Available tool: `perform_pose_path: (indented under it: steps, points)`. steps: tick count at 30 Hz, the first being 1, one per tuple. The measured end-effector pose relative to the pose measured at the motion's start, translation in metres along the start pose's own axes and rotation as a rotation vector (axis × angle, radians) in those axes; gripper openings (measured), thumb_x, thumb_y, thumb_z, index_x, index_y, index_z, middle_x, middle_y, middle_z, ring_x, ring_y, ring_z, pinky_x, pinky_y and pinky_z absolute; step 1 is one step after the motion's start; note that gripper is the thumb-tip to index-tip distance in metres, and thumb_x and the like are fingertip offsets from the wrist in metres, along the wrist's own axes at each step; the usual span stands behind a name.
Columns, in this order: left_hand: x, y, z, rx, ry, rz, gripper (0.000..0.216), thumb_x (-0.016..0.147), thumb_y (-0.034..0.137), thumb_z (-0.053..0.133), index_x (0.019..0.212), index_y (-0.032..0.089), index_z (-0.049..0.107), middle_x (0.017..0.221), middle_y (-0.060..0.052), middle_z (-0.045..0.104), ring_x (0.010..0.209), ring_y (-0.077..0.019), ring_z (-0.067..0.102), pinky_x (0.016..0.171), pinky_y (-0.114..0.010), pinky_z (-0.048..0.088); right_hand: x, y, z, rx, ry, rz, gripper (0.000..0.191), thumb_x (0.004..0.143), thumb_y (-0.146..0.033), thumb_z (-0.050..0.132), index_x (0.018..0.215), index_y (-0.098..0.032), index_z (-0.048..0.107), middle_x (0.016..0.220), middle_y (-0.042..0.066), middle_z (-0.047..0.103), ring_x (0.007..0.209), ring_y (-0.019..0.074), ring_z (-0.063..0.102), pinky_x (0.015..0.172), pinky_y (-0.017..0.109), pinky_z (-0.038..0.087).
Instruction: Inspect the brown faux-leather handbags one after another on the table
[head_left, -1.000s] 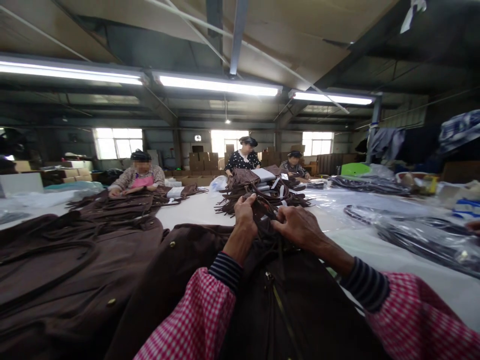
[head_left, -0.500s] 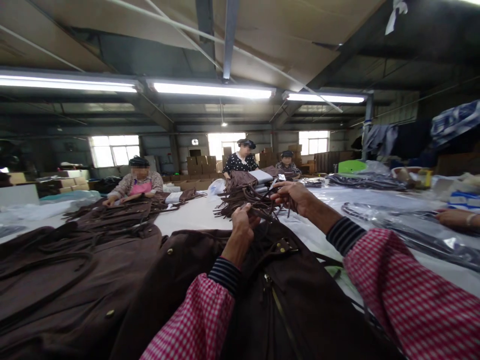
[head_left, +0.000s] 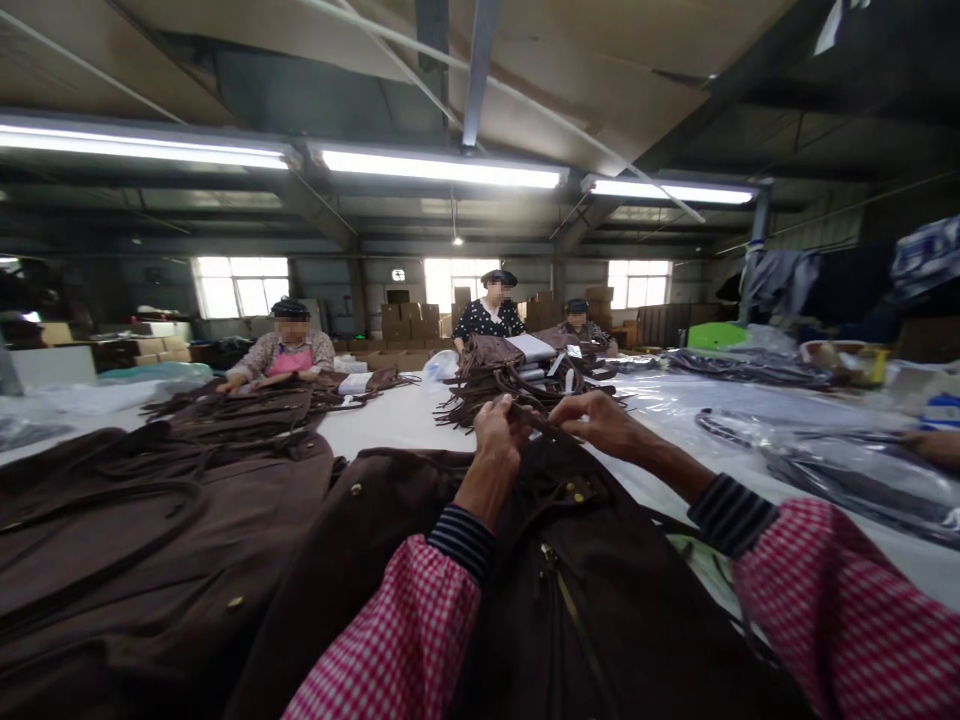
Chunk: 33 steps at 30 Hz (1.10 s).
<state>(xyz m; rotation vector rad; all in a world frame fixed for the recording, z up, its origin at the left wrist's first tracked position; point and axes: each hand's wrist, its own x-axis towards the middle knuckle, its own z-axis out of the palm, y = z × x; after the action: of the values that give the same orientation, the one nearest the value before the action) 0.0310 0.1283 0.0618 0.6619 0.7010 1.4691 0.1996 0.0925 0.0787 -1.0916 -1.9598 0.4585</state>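
Note:
A dark brown bag (head_left: 420,540) with brass studs and a zip (head_left: 566,600) lies right in front of me. Above its far edge, my left hand (head_left: 499,432) is closed on a thin brown strap (head_left: 541,424). My right hand (head_left: 600,420) pinches the same strap a little to the right, thumb and fingers together. The strap's ends are partly hidden behind my fingers. A strap tab with brass rivets (head_left: 577,492) shows on the bag just below my hands.
More brown bags (head_left: 150,540) lie to the left. Ahead is a pile of brown bags with tassels (head_left: 480,385) on the white table (head_left: 375,425). Plastic-wrapped grey items (head_left: 817,480) lie at right, near another person's hand (head_left: 934,447). Several co-workers are across the table.
My right hand has come lower and closer to the bag, and both hands are now nearer together on the strap. The view has shifted slightly.

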Motion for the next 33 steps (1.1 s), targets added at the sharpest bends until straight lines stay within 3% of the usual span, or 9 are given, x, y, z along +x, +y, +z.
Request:
perform_pose_path:
  steps: [2, 5, 9, 13, 16, 27, 30, 33]
  points:
    - [-0.003, 0.004, 0.002, 0.028, -0.039, 0.064, 0.010, 0.090, 0.023, 0.061, 0.087, 0.019, 0.052, 0.065, 0.001, 0.064, 0.053, -0.0131, 0.064, 0.056, -0.023, 0.051, -0.009, 0.001, 0.001, 0.166, -0.120, 0.065, 0.027, 0.076, -0.020, 0.060, 0.101, -0.016, 0.070, 0.086, 0.003, 0.074, 0.075, 0.0179, 0.064, 0.066, 0.028, 0.048]
    - [-0.006, 0.008, 0.003, 0.080, -0.069, 0.139, 0.016, 0.088, 0.028, 0.065, 0.085, 0.020, 0.052, 0.063, 0.003, 0.063, 0.052, -0.0124, 0.063, 0.055, -0.022, 0.050, -0.015, 0.005, 0.001, 0.219, -0.115, 0.072, 0.030, 0.079, -0.026, 0.063, 0.107, -0.017, 0.070, 0.090, 0.003, 0.073, 0.076, 0.0171, 0.064, 0.064, 0.026, 0.047]
    - [-0.001, 0.006, -0.003, 0.158, -0.006, 0.202, 0.023, 0.083, 0.032, 0.070, 0.082, 0.019, 0.051, 0.062, 0.004, 0.062, 0.049, -0.0103, 0.060, 0.048, -0.017, 0.043, -0.016, 0.002, 0.001, -0.101, -0.108, -0.043, 0.021, 0.090, -0.027, 0.055, 0.093, -0.018, 0.074, 0.091, 0.004, 0.074, 0.085, 0.0198, 0.066, 0.075, 0.029, 0.047]
    - [0.009, -0.002, -0.011, 0.240, 0.082, 0.219, 0.022, 0.084, 0.032, 0.068, 0.079, 0.018, 0.051, 0.056, 0.006, 0.057, 0.040, -0.0083, 0.052, 0.041, -0.015, 0.033, -0.020, 0.001, -0.004, -0.532, -0.059, -0.134, 0.026, 0.097, -0.021, 0.048, 0.104, -0.021, 0.073, 0.099, 0.006, 0.074, 0.091, 0.0215, 0.068, 0.079, 0.029, 0.044]
    - [0.012, -0.009, -0.013, 0.298, 0.113, 0.222, 0.019, 0.087, 0.027, 0.062, 0.074, 0.018, 0.051, 0.052, 0.005, 0.055, 0.036, -0.0089, 0.049, 0.038, -0.015, 0.028, -0.029, 0.006, -0.015, -0.653, -0.083, -0.186, 0.026, 0.099, -0.017, 0.048, 0.106, -0.023, 0.072, 0.105, 0.007, 0.074, 0.098, 0.0218, 0.067, 0.080, 0.027, 0.043]
    - [0.011, -0.011, -0.012, 0.347, 0.071, 0.142, 0.023, 0.088, 0.029, 0.063, 0.076, 0.019, 0.047, 0.053, 0.006, 0.056, 0.037, -0.0091, 0.052, 0.037, -0.016, 0.031, -0.035, 0.009, -0.020, -0.763, -0.090, -0.145, 0.018, 0.102, -0.027, 0.051, 0.101, -0.021, 0.069, 0.094, 0.005, 0.075, 0.088, 0.0207, 0.069, 0.067, 0.026, 0.034]
    - [0.010, -0.009, -0.010, 0.360, -0.014, 0.104, 0.023, 0.087, 0.032, 0.068, 0.082, 0.017, 0.052, 0.062, 0.001, 0.065, 0.047, -0.0125, 0.062, 0.042, -0.018, 0.040, -0.034, 0.011, -0.022, -0.875, -0.101, -0.201, 0.018, 0.103, -0.029, 0.051, 0.100, -0.020, 0.067, 0.093, 0.005, 0.074, 0.082, 0.0187, 0.067, 0.063, 0.026, 0.030]
    - [0.005, -0.013, -0.006, 0.395, -0.132, 0.086, 0.023, 0.084, 0.031, 0.072, 0.081, 0.016, 0.056, 0.070, -0.004, 0.071, 0.058, -0.0149, 0.068, 0.051, -0.021, 0.047, -0.030, 0.016, -0.020, -0.984, -0.023, -0.254, 0.019, 0.104, -0.023, 0.048, 0.098, -0.018, 0.066, 0.093, 0.006, 0.072, 0.077, 0.0175, 0.063, 0.060, 0.028, 0.025]
